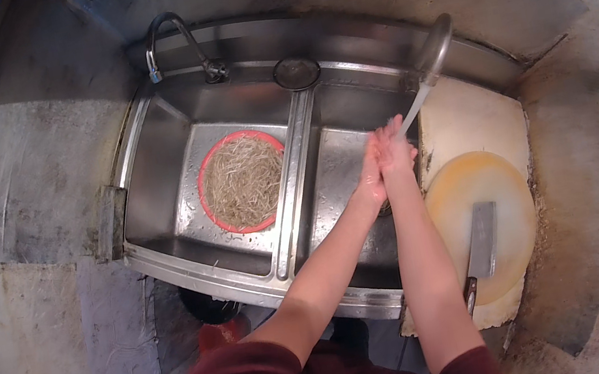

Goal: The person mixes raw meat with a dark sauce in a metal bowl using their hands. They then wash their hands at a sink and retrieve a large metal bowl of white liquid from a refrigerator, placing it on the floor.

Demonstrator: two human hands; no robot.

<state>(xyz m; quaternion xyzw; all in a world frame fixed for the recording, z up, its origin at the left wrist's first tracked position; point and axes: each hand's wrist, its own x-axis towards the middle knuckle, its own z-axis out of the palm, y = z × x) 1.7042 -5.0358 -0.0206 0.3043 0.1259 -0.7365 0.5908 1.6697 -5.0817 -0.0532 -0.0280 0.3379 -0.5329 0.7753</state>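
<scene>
Water runs from the right faucet (435,52) onto my hands over the right basin (340,162) of a stainless steel double sink. My left hand (371,171) lies against my right hand (393,146), palms together or nearly so; no object shows between them, and some fingers are hidden. In the left basin (187,195) a red plastic basket or bowl (202,195) holds a heap of thin, pale, straw-like strands (244,181). A round mesh strainer or drain basket (296,73) rests at the sink's back edge, above the divider.
Right of the sink, a cleaver (483,239) lies on a round cutting board (502,193), which rests on a pale rectangular board (472,108). The left faucet (168,21) arches over the back left corner. A dark round container (209,308) stands below the sink's front edge.
</scene>
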